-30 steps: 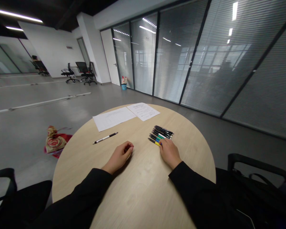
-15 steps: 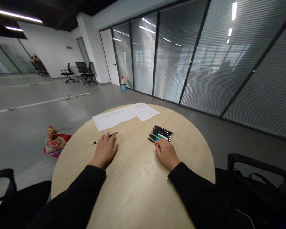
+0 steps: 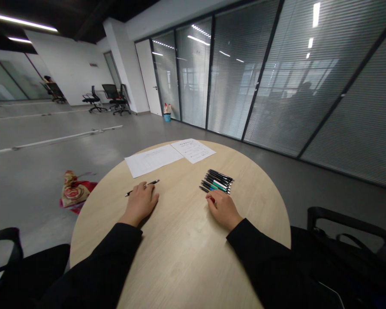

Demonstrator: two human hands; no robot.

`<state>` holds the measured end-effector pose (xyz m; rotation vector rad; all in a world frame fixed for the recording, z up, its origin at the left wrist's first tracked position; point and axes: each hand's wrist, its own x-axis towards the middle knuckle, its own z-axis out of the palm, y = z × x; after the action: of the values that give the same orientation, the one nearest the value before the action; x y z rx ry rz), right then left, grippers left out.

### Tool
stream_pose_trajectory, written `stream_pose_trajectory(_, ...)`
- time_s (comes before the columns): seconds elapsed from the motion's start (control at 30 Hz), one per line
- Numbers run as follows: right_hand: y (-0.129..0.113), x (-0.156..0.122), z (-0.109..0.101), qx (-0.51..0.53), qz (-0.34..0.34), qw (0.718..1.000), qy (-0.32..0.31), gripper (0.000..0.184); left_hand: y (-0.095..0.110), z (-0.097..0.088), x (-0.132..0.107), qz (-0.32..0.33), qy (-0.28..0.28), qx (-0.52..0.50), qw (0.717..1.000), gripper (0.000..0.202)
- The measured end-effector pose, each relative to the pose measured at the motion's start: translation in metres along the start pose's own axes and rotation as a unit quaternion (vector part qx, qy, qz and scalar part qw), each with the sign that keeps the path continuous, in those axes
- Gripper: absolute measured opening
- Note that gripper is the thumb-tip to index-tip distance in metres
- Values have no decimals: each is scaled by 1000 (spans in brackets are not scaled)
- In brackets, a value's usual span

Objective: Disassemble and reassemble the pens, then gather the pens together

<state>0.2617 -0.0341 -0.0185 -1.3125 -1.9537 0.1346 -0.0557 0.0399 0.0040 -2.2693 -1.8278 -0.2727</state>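
Observation:
My left hand [image 3: 140, 201] lies on the round wooden table with its fingers stretched forward over a black pen [image 3: 153, 182]. The middle of that pen is hidden behind the fingers, and both ends stick out. My right hand [image 3: 223, 208] rests on its side, fingers curled together. A small red bit, apparently part of a pen [image 3: 212, 199], shows at its fingertips; the rest is covered. Just beyond this hand lies a row of pens [image 3: 217, 178], side by side, mostly black, with green, white and blue among them.
Two printed sheets of paper [image 3: 152, 160] lie at the table's [image 3: 186, 257] far edge. On the floor to the left sits a tied beige and red bag [image 3: 73, 191]. Black chairs [image 3: 347, 221] flank the table. A blue bin [image 3: 167, 116] stands by the glass wall.
My right hand has drawn slightly back and left from the row, baring more of the nearest pens. My left hand has shifted a little left; its pen has barely moved.

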Motion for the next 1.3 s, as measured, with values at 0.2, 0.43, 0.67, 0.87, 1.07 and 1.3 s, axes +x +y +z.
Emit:
stream_pose_trajectory(0.2,-1,-1,1,6,0,1000,-7,13,6,-10,-2,-20,-39,37,998,45)
stream_pose_trajectory(0.43,-8,0,-3,7,12,999,-38,14,9,-11,-5,-18,-23,29,999,44)
stream_pose_trajectory(0.67,-11,-1,-1,15,24,998,-56,13,15,-8,-6,22,-30,-17,999,39)
stream_pose_trajectory(0.87,-12,-1,-1,15,23,998,-56,12,20,-3,-8,64,-15,-59,996,31)
stream_pose_trajectory(1.07,-10,-2,1,24,23,998,-59,12,24,1,-8,118,0,-139,983,24)
stream_pose_trajectory(1.3,-12,-2,2,39,25,997,-56,12,39,-9,-16,133,3,-306,943,17)
